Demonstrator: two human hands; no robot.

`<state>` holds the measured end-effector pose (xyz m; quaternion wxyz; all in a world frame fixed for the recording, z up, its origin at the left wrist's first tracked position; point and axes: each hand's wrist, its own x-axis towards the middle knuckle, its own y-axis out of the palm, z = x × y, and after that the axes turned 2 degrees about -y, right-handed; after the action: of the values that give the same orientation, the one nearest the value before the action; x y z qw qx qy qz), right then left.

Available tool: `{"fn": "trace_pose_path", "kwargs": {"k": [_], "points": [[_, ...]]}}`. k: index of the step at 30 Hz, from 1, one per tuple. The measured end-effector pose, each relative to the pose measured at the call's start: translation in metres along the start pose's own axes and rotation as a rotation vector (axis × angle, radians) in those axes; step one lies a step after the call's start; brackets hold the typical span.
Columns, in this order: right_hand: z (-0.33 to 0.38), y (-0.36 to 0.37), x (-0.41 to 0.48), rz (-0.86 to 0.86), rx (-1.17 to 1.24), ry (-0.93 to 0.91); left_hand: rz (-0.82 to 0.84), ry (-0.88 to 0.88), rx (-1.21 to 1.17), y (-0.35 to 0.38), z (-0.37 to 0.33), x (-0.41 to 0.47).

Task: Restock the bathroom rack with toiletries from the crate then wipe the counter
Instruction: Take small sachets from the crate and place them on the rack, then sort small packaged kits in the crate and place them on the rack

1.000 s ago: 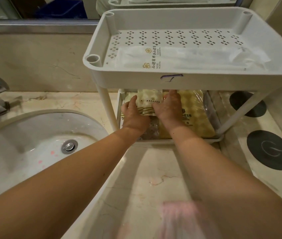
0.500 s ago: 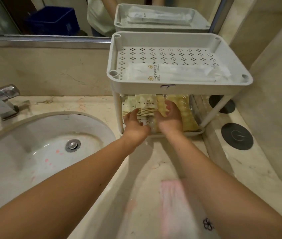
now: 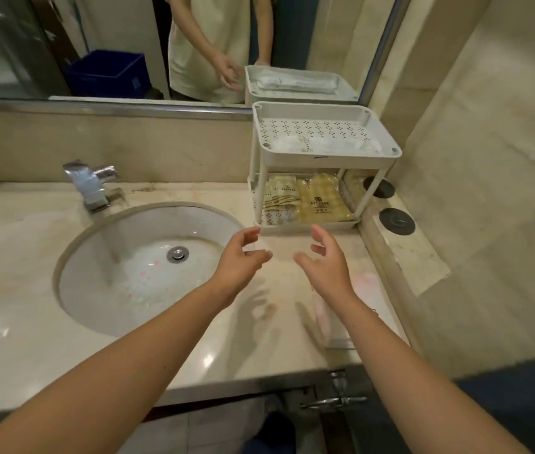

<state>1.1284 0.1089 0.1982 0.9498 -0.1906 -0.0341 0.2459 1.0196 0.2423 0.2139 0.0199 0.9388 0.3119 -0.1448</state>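
Note:
A white two-tier rack stands on the marble counter at the back right. Its top shelf holds clear-wrapped white packets. On the lower shelf lie cream sachets and a yellow packet. My left hand and my right hand hover over the counter just in front of the rack, fingers loosely spread, holding nothing. A pink cloth lies on the counter to the right, partly under my right forearm.
A round sink with a chrome tap fills the counter's left-middle. Two black round discs sit on a ledge right of the rack. The mirror shows a blue crate behind me. A tiled wall closes the right side.
Both hands have drawn back out of the lower shelf, letting go of the sachets, and now hover empty over the counter. The view has pulled back and away from the rack.

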Motion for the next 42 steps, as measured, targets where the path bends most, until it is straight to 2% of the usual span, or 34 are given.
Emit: {"fn": "trace_pose_path", "kwargs": {"k": [8,15,23,30,42], "points": [[0.032,0.049,-0.079,0.036,0.036,-0.05,0.012,0.011,0.017,-0.087,0.013,-0.076],[0.052,0.118,-0.125,0.197,0.046,-0.098,-0.113,0.03,0.034,-0.155,0.031,-0.127],[0.078,0.205,-0.153,0.474,0.033,-0.137,-0.379,-0.021,-0.026,-0.224,0.058,-0.181],[0.104,0.277,-0.174,0.752,0.004,-0.242,-0.671,-0.097,-0.104,-0.274,0.08,-0.22],[0.14,0.354,-0.188,1.179,-0.043,-0.433,-1.108,-0.177,-0.274,-0.294,0.094,-0.267]]}}
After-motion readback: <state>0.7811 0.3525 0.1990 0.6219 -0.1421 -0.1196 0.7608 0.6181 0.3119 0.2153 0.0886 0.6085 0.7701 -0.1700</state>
